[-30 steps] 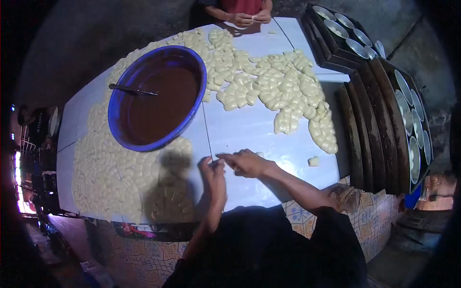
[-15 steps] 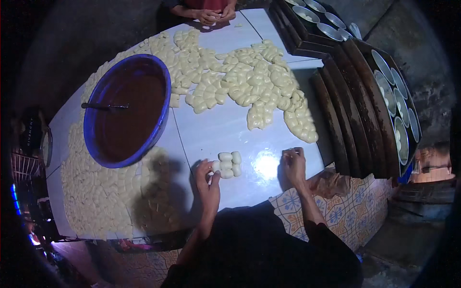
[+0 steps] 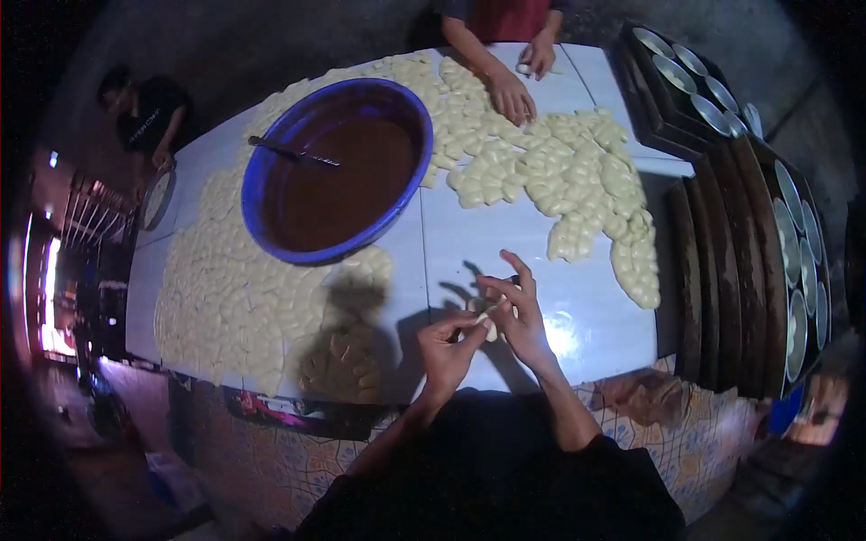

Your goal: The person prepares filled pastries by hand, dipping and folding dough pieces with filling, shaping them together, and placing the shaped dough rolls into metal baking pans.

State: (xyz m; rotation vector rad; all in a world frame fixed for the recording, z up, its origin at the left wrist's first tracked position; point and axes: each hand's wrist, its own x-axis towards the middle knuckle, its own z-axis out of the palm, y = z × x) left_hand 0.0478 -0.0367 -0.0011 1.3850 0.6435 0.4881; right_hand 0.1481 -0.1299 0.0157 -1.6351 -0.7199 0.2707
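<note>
My hands are together above the near part of the white table, with a small piece of pale dough [image 3: 491, 331] between them. My left hand [image 3: 447, 357] is closed, thumb and fingertips pinching the dough from its left. My right hand [image 3: 521, 323] meets it from the other side, thumb and lower fingers on the dough, the forefinger raised away. Behind the fingers more pale dough shows in part, mostly hidden. Beyond lies a wide sheet of joined, flattened dough pieces [image 3: 577, 171].
A blue basin [image 3: 417, 194] of brown liquid with a dark-handled utensil [image 3: 293, 151] stands left. More dough [image 3: 225, 298] covers the table's left side. Dark trays [image 3: 747, 261] with round metal tins [image 3: 787, 189] are stacked right. Across the table, a person's hand [image 3: 512, 95] touches dough; another person [image 3: 149, 122] is far left.
My right hand has come left to meet my left hand at the dough. The view has swung left, and the co-worker opposite has reached one hand onto the dough sheet.
</note>
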